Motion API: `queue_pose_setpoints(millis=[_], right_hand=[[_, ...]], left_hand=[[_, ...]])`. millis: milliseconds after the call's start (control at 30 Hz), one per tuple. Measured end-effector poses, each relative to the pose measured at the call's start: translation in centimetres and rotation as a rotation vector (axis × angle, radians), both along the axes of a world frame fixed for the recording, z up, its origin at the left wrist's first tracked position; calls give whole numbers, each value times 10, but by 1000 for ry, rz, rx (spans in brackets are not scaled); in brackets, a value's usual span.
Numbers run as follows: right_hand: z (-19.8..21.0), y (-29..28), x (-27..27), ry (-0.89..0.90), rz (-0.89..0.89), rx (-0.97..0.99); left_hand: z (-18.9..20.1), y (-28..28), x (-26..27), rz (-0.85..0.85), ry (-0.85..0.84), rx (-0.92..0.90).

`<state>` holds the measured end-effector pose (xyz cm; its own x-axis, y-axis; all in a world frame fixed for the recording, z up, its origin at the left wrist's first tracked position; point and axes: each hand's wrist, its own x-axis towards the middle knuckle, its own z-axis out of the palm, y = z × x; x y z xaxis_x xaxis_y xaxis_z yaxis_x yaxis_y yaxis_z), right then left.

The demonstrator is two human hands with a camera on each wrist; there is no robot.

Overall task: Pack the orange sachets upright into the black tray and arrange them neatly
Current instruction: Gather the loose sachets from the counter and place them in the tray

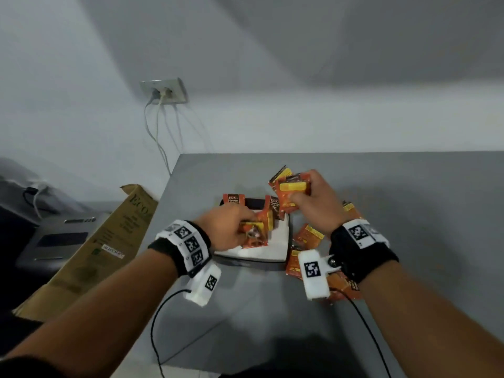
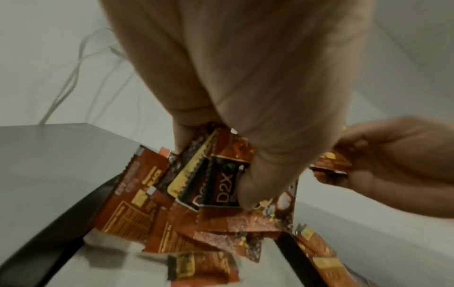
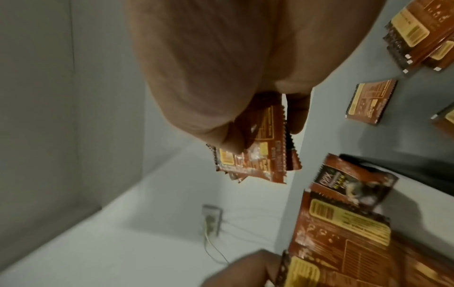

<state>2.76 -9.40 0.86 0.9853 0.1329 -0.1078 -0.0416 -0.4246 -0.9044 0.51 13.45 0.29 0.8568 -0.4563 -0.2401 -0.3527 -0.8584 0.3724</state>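
Note:
The black tray (image 1: pixel 255 259) with a white lining sits mid-table. My left hand (image 1: pixel 229 227) hovers over it and grips a bunch of orange sachets (image 1: pixel 256 227); the left wrist view shows the thumb pressed on a dark "D2X" sachet (image 2: pixel 221 186). Two sachets (image 1: pixel 231 199) stand upright at the tray's far wall. My right hand (image 1: pixel 313 200) is raised above the tray's far right corner, holding a small stack of sachets (image 1: pixel 293 188), which also appears as a stack (image 3: pixel 260 155) in the right wrist view. Loose sachets (image 1: pixel 309 236) lie on the table right of the tray.
A grey table (image 1: pixel 409 241) stands against a white wall with a socket and cables (image 1: pixel 163 91). A cardboard box (image 1: pixel 109 241) leans at the table's left edge. Wrist-camera cables (image 1: pixel 155 323) trail over the near tabletop.

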Motion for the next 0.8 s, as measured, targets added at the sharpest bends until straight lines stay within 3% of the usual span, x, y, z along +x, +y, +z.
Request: queue_pose_setpoints(millis=[200, 400, 500, 800], right_hand=[[-22, 42, -16, -127, 279, -548], [-43, 57, -39, -9, 493, -716], [-47, 64, -54, -22, 558, -779], [-55, 72, -66, -121, 528, -886]], left_hand=[[-15, 11, -14, -165, 71, 93], [-39, 34, -21, -39, 31, -50], [-52, 38, -27, -85, 32, -38], [-68, 35, -26, -104, -50, 90]])
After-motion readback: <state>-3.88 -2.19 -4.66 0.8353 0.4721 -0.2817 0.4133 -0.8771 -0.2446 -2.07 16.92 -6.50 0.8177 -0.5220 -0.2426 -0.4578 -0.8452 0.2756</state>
